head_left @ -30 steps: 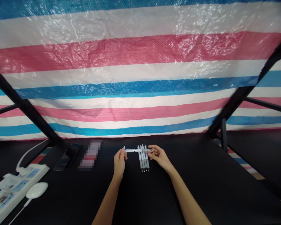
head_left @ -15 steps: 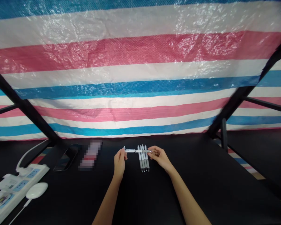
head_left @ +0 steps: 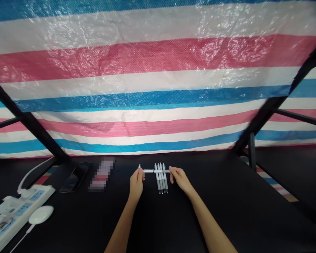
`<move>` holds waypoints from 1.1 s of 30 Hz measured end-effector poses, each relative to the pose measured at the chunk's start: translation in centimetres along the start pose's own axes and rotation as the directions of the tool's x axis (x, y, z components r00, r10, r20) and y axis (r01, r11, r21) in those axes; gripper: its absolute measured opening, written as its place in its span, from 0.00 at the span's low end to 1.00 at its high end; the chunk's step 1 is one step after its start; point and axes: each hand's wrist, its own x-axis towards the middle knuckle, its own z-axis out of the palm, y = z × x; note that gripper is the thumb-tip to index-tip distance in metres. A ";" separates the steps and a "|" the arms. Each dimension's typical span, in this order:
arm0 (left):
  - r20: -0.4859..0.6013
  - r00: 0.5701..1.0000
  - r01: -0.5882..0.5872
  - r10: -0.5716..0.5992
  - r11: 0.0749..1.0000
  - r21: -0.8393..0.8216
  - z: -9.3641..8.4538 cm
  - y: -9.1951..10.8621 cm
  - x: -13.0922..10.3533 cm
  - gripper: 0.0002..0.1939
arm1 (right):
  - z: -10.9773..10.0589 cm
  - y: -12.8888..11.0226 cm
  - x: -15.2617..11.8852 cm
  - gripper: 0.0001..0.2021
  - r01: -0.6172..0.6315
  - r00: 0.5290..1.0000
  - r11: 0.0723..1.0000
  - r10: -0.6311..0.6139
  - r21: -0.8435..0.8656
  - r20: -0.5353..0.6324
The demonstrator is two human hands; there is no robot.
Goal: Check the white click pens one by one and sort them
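One white power strip (head_left: 22, 209), plugs (head_left: 27, 192) seated in it, angled across the near left of a black worktop (head_left: 163, 225), a corded white disc (head_left: 43, 214) just beside it. Farther in, near the middle, a left hand (head_left: 137, 181) and a right hand (head_left: 179, 178), both grasping a single white-and-gray pen (head_left: 158, 171) crosswise by opposite ends: left thumb and fingers pinched at the white end, right thumb and fingers at the gray. Just above the left fingers, a white tip (head_left: 139, 165), too small to identify. Between the hands, crossed by the held pen, four matching pens (head_left: 162, 182) side by side on the worktop, gray ends nearest the camera; impossible to tell whether touching it. Well to the left, a dark phone (head_left: 75, 178) at a slant, and near it an oblong (head_left: 101, 174) blurred into blocks. Beyond, black posts (head_left: 43, 133) leaning at either side and, across the back, a shiny sheet (head_left: 158, 84) striped blue, white and pink.
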 end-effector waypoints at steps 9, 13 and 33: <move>0.019 1.000 -0.018 0.017 0.997 0.069 0.0 -0.1 0.0 0.22 | 0.3 0.3 0.0 0.30 -0.111 0.994 0.981 0.108 0.159 0.026; 0.004 0.999 -0.039 0.039 0.999 0.031 0.0 0.3 -0.2 0.23 | 0.3 -0.1 -0.1 0.29 -0.140 0.990 0.971 0.138 0.193 0.028; 0.006 0.995 0.095 -0.100 0.965 0.244 0.3 0.7 -0.6 0.18 | 0.0 -0.8 -0.2 0.23 0.014 0.997 0.996 -0.020 0.085 0.069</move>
